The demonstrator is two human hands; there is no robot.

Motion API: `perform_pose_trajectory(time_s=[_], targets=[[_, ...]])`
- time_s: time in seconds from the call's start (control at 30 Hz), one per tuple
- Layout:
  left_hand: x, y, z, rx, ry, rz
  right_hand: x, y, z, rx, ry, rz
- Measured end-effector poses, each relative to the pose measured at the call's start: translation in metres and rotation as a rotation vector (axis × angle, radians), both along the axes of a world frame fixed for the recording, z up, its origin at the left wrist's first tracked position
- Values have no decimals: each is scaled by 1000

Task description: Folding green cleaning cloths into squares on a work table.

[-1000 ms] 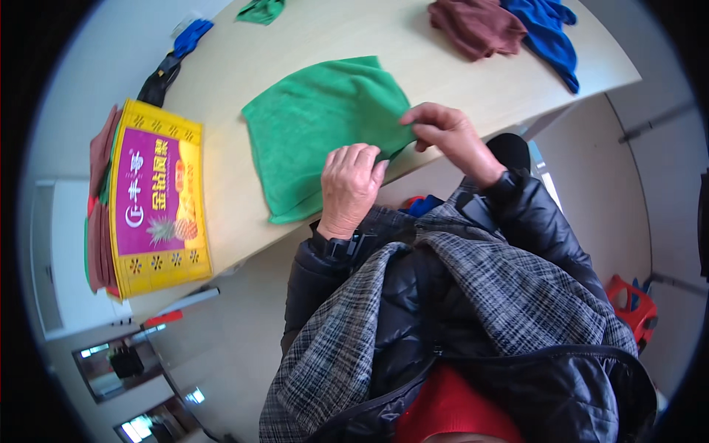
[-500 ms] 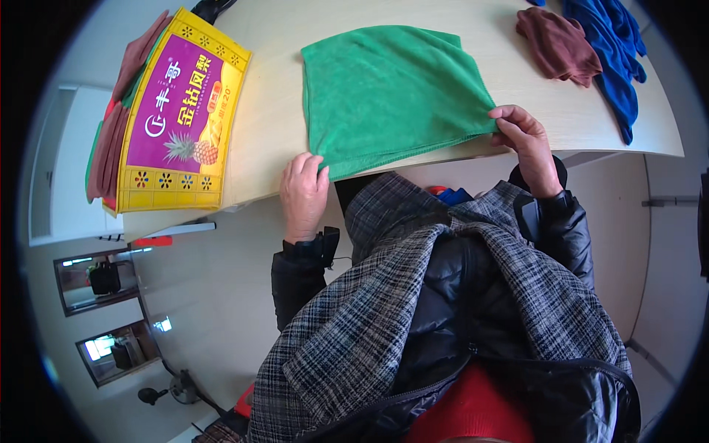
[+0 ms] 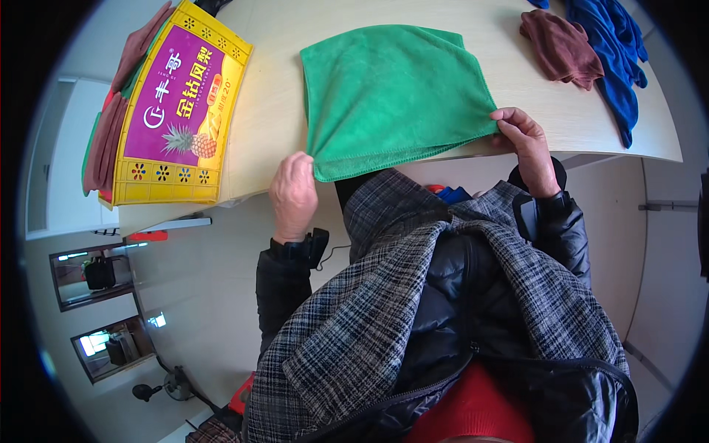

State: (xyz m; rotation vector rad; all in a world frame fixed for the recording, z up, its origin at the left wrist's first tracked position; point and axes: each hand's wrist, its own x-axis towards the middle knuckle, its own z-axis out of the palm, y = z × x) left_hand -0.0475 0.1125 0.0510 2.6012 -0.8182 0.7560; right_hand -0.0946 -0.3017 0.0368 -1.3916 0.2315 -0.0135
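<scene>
A green cloth point(image 3: 395, 96) lies folded over on the pale tabletop, its near edge reaching the table's front edge. My left hand point(image 3: 294, 193) is closed on the cloth's near left corner, fingers curled. With thumb and fingers my right hand point(image 3: 523, 136) pinches the near right corner. Between the two hands the near edge is drawn out, and the layers part slightly there, showing the lighter inner side.
On the left of the table point(image 3: 273, 88) stands a yellow and purple carton point(image 3: 177, 111) with a pineapple picture, holding folded brown and green cloths point(image 3: 111, 140). At the far right lie a crumpled brown cloth point(image 3: 561, 48) and a blue cloth point(image 3: 617, 74).
My left hand has shifted slightly left and curled tighter, drawing the near left corner with it. My right hand stays at its corner almost unmoved.
</scene>
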Motion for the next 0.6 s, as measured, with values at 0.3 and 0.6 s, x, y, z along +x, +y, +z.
perform_pose_trajectory(time_s=[0.3, 0.6], targets=[[-21, -1, -25, 26, 146, -45, 4, -2, -3, -23, -16, -22], [-23, 12, -17, 118, -20, -6, -2, 6, 16, -92, -64, 194]])
